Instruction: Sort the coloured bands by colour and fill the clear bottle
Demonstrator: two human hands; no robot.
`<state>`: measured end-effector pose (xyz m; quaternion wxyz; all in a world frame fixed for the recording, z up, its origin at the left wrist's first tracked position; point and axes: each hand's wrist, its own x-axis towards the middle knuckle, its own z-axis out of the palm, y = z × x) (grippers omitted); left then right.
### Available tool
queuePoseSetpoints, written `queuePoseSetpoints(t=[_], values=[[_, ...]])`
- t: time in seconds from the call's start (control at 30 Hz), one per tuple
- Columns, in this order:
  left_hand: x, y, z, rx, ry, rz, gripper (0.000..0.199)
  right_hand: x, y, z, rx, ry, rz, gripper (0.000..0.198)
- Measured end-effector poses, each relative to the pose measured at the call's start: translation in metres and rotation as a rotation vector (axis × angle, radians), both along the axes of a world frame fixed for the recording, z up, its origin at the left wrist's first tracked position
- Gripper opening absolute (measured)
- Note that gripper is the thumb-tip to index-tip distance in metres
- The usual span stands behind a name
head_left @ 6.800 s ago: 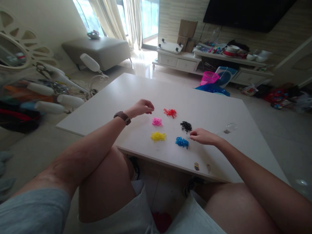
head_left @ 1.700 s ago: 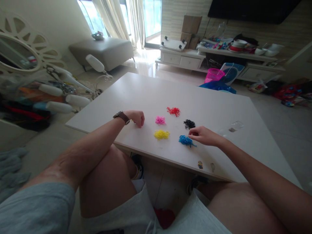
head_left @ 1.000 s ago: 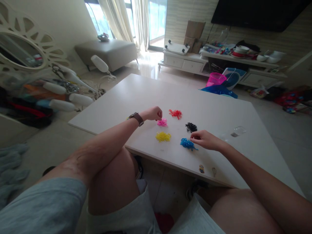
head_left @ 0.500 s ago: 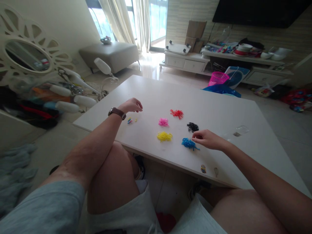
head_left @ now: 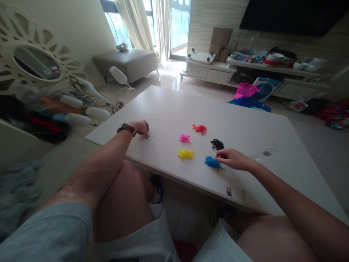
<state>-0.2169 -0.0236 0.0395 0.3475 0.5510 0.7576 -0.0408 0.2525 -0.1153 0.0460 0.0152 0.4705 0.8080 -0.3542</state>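
My left hand (head_left: 141, 127), a brown-strapped watch on its wrist, reaches down over a few small coloured pieces (head_left: 147, 137). Its fingers are bent together, and whatever lies between them is hidden. One small yellow piece (head_left: 154, 135) sits just to the right. My right hand (head_left: 231, 158) is closed at the right edge of a pile of blue rubber bands (head_left: 212, 162); I cannot make out what its fingertips grip. Around it are piles of black bands (head_left: 217, 144), yellow bands (head_left: 185, 154), pink bands (head_left: 185, 138) and red bands (head_left: 199, 129).
Everything lies on a white table (head_left: 171, 105). Near its front edge are a small cartoon figure (head_left: 229, 191) and a small clear item (head_left: 243, 195). A clear plastic container (head_left: 272, 149) lies at the right. Beyond the table stands a pink basket (head_left: 245, 90).
My left hand has moved left and down onto the small coloured pieces, now partly covering them. My right hand stays beside the blue bands. The view has shifted slightly.
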Motion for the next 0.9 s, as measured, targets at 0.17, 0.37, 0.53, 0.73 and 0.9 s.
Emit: queuePoseSetpoints(t=[0.17,0.37,0.53,0.73,0.9], values=[[0.002,0.001,-0.003,-0.009,0.034,-0.031,0.022,0.001,0.001,-0.002,-0.003,0.003,0.003,0.037],[0.006,0.000,-0.003,0.013,0.023,-0.062,0.018,0.000,0.001,-0.001,0.013,0.015,0.003,0.038],[0.012,0.005,0.001,0.069,-0.011,0.017,0.018,0.000,0.001,0.001,0.018,0.031,-0.007,0.038],[0.041,0.001,0.012,0.277,-0.197,-0.076,0.024,-0.001,0.000,0.001,0.033,0.031,-0.005,0.035],[0.100,-0.015,0.018,0.267,-0.767,-0.302,0.030,-0.009,-0.003,0.004,0.082,0.065,-0.026,0.032]])
